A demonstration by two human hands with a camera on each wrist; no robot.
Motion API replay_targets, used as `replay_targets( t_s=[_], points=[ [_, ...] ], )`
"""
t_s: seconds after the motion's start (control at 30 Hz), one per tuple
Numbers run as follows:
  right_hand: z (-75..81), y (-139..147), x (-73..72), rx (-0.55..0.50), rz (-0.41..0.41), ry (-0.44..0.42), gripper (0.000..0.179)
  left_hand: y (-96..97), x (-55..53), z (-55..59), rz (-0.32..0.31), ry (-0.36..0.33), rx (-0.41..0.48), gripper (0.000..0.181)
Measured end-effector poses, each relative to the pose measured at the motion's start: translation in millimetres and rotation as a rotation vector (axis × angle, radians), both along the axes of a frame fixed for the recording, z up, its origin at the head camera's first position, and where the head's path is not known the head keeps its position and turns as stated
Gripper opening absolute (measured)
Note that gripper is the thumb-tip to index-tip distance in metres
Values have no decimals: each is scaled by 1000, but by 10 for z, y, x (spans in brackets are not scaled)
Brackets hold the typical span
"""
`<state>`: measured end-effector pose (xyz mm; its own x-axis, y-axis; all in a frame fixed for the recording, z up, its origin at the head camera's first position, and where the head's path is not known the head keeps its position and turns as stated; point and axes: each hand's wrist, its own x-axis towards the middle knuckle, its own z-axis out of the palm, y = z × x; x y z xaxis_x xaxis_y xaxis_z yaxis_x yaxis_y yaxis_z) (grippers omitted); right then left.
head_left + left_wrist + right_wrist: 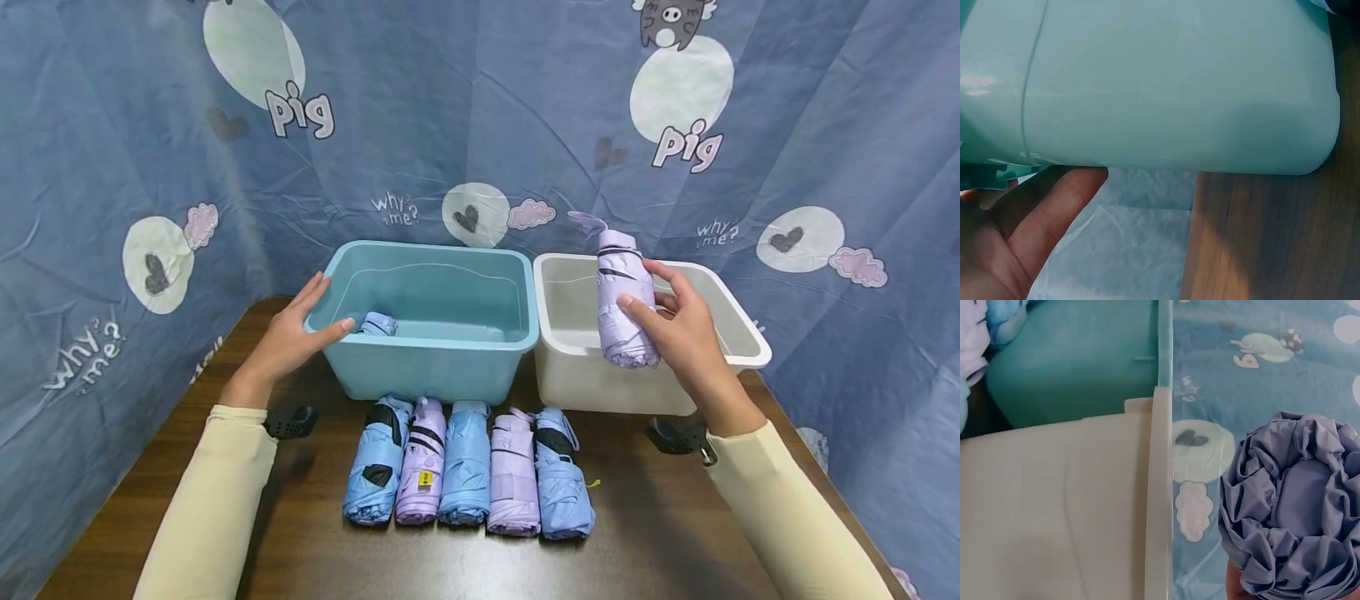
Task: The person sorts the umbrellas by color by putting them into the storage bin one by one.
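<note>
My right hand (682,321) grips a lilac folding umbrella (624,300) around its side and holds it upright over the front of the white bin (600,379). In the right wrist view, the gathered fabric end of this umbrella (1304,500) faces the camera. My left hand (294,332) rests at the left rim of the teal bin (427,367), fingers spread, thumb over the front corner. The left wrist view has the fingers (1060,212) against the bin's outside. A blue folding umbrella (378,324) lies inside the teal bin, partly hidden by its front wall.
In front of the bins, several folded umbrellas lie side by side on the brown table (315,533), alternating blue (465,467) and lilac (514,479). The two bins stand against each other. A blue patterned cloth (420,108) hangs behind.
</note>
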<state>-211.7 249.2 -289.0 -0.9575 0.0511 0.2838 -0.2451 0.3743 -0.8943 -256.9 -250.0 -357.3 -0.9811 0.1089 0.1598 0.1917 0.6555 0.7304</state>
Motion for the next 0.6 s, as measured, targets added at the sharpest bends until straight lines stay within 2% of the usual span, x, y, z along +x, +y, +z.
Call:
replay_targets(
  t_s=[0.23, 0.43, 0.6],
  points=[
    [28, -98, -231, -33, -8, -28, 68, 6, -9, -24, 2, -3, 4, 92],
    [26, -159, -423, -89, 13, -106, 73, 8, -11, -19, -7, 11, 6, 91],
    [-44, -176, -572, -53, 6, -147, 75, 11, 3, -4, -6, 4, 6, 90]
  ],
)
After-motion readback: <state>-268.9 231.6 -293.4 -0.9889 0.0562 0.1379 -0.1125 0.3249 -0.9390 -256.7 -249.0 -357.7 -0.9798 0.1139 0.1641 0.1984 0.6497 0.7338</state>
